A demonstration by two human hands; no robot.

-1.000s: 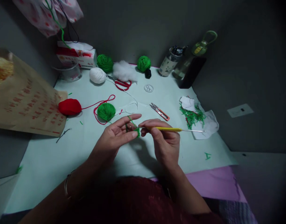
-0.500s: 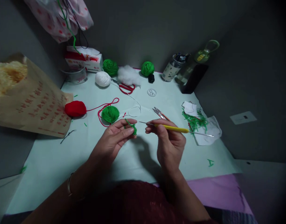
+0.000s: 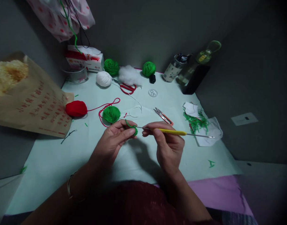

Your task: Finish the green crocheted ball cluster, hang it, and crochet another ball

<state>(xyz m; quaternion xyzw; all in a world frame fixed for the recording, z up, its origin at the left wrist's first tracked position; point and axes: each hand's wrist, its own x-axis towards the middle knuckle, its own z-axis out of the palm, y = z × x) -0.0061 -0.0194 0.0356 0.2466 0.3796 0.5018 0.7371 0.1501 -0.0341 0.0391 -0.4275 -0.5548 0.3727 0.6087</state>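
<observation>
My left hand [image 3: 116, 137] pinches a small green crochet piece [image 3: 135, 131] between thumb and fingers, with green yarn running over the index finger. In my right hand [image 3: 169, 143] is a crochet hook with a yellow handle [image 3: 173, 132], gripped like a pen. Its thin metal tip reaches left to the crochet piece and touches it at the top; whether it passes through a stitch is too small to tell. The hook's other metal end sticks out to the right. Just behind my left hand lies a green yarn ball [image 3: 111, 114].
Orange-handled snips [image 3: 163, 116] lie beyond my right hand. Red yarn [image 3: 76, 108], white yarn [image 3: 103, 79] and red scissors [image 3: 128, 88] are further back. A paper bag [image 3: 40, 103] stands left; green scraps [image 3: 196, 120] lie right; a bottle [image 3: 196, 73] stands at the back right.
My right hand has moved slightly left, bringing the hook's tip from just apart to contact with the crochet piece. My left hand has stayed nearly still.
</observation>
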